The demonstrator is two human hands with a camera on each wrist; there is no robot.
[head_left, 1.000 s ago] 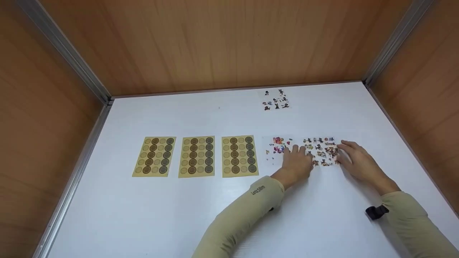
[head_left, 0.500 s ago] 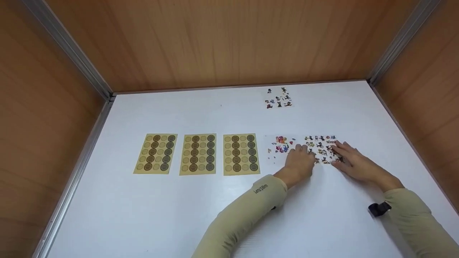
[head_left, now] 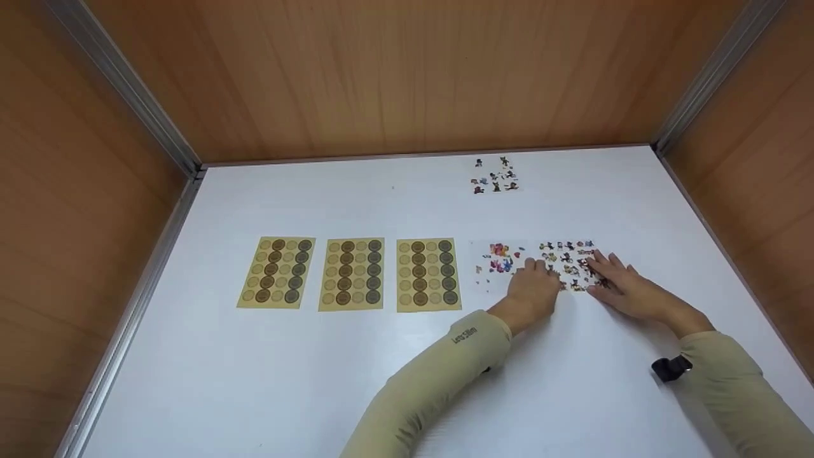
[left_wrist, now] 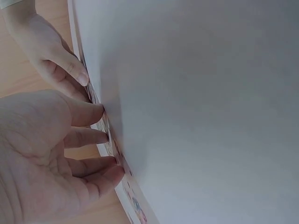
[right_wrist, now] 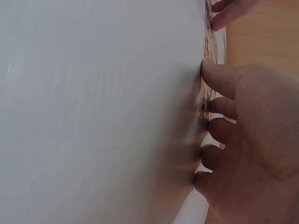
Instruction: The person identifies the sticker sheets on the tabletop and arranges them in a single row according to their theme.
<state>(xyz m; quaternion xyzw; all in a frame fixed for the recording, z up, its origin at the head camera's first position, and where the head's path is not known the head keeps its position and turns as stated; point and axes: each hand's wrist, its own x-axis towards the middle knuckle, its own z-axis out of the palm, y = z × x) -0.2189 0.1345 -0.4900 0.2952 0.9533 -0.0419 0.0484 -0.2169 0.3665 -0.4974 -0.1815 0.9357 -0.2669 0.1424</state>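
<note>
A clear sticker sheet of small cartoon figures (head_left: 568,257) lies flat on the white table between my two hands. My left hand (head_left: 533,294) touches down at its left edge, and the left wrist view has the bent fingertips (left_wrist: 106,136) on the surface. My right hand (head_left: 633,292) rests on the sheet's right part with fingers spread, covering some figures; the right wrist view shows its thumb and fingertips (right_wrist: 216,106) pressed down. Just left of the left hand lies another clear sticker sheet with bright pink and orange figures (head_left: 500,264), its right side partly hidden by that hand.
Three tan sheets of round stickers, the left (head_left: 276,273), middle (head_left: 351,275) and right (head_left: 429,275), lie in a row to the left. One more clear cartoon sticker sheet (head_left: 495,176) is near the back edge. Wooden panels (head_left: 407,76) wall the table's back and sides.
My right hand has slid left onto the cartoon sheet and flattened there. The left hand's fingers have bent more at the sheet's left edge. Over the last half second both hands barely move.
</note>
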